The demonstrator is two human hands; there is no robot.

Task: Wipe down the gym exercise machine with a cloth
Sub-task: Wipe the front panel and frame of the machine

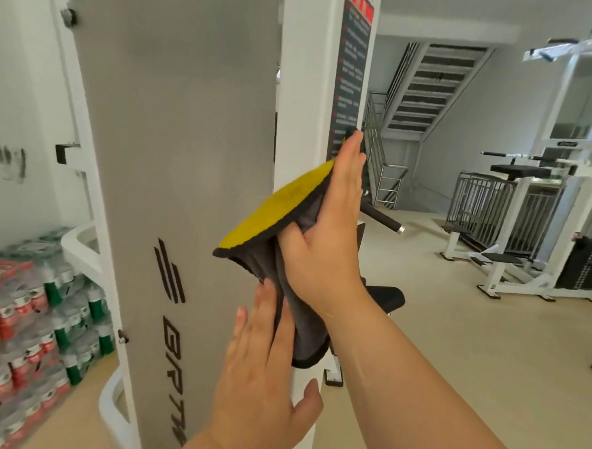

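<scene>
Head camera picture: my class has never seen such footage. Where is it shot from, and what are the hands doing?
The camera sits on a person's head, looking at their own hands in a gym. The right hand presses a yellow-and-grey cloth against a machine's white post, thumb hooked in the fabric. The left hand, fingers straight, touches the cloth's hanging end. Left of the post is a grey panel; packs of bottled water stand beyond.

Cloth (275, 209) against the machine (176, 132), frame centre.
Yellow on one side, grey on the other and dark-edged, it hangs folded on the white upright beside a tall grey panel with black lettering.
</scene>
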